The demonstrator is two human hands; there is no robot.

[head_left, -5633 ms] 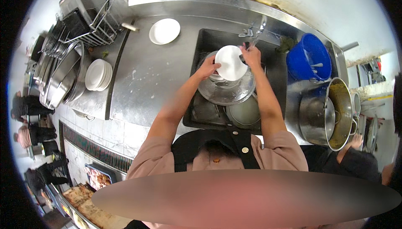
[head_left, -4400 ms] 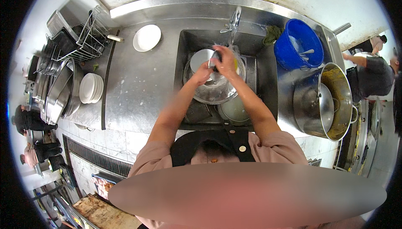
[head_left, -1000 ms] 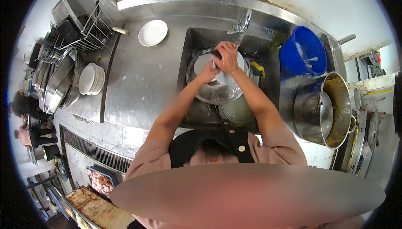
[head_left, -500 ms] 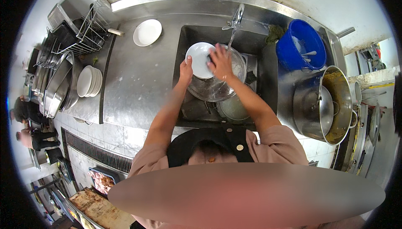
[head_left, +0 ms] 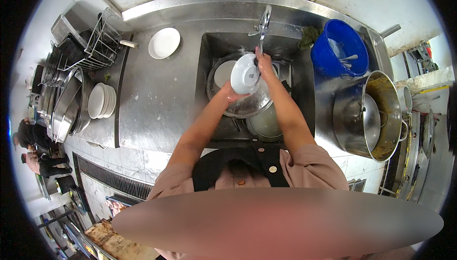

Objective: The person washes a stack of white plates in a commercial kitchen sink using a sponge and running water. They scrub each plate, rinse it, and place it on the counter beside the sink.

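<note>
Over the sink [head_left: 205,50], my left hand [head_left: 232,93] grips the lower rim of a white bowl [head_left: 244,73]. The bowl is tilted, with its underside and foot ring facing up. At its right side, under the tap [head_left: 265,21], my right hand [head_left: 264,65] is closed around a small dark scrubbing pad [head_left: 256,63], mostly hidden by the fingers and pressed against the bowl. Below them a large round metal basin [head_left: 216,105] stands in the sink. Another white dish [head_left: 223,75] lies in it, partly covered by the held bowl.
A white bowl [head_left: 164,43] sits on the left counter, near stacked white dishes [head_left: 102,100] and a wire rack [head_left: 102,41]. On the right stand a blue bucket [head_left: 340,48] with utensils and a large dirty pot [head_left: 388,117]. A greenish round vessel [head_left: 266,123] lies in the sink's front.
The bowl has turned from inside up to underside up. My right hand has moved from its inside to its outer right side, and my left hand has shifted right and under the lower rim.
</note>
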